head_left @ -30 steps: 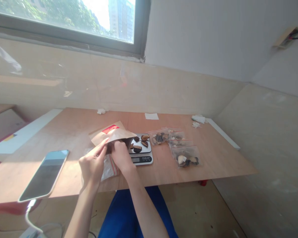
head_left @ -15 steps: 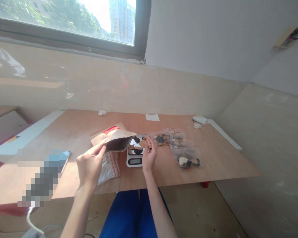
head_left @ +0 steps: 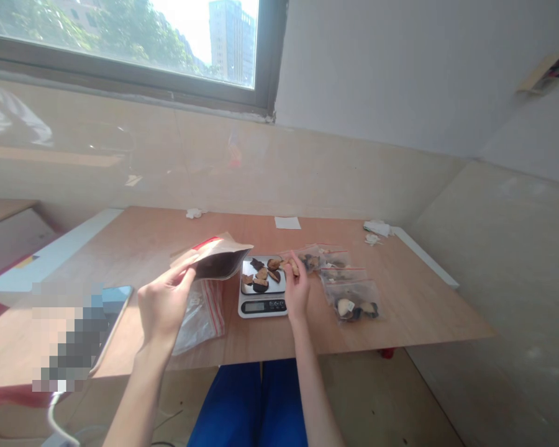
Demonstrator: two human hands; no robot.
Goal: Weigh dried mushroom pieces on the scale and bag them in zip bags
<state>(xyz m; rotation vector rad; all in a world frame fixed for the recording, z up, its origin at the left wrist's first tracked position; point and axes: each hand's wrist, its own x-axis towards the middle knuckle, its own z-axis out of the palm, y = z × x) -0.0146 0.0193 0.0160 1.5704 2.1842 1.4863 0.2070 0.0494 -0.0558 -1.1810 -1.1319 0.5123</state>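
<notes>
My left hand (head_left: 166, 304) is closed on the edge of a brown paper pouch (head_left: 220, 266), its dark mouth open and tilted toward the scale. A white kitchen scale (head_left: 240, 308) stands right of the pouch, with several dried brown and black pieces (head_left: 261, 274) spread on its shiny plate. At the plate's right edge, my right hand (head_left: 298, 295) pinches pale brown dried pieces (head_left: 289, 266) between its fingertips. How many pieces it holds I cannot tell.
Clear zip bags (head_left: 354, 301) with dark and pale dried pieces lie on the right of the table. More flat zip bags (head_left: 198, 320) lie below the pouch. A phone (head_left: 116, 298), partly pixelated, is at left. Paper scraps (head_left: 287, 223) lie along the back.
My right hand has moved right, from over the plate to its right edge, still pinching dried pieces. More pieces on the plate now show. The pouch's mouth has shifted slightly up and left.
</notes>
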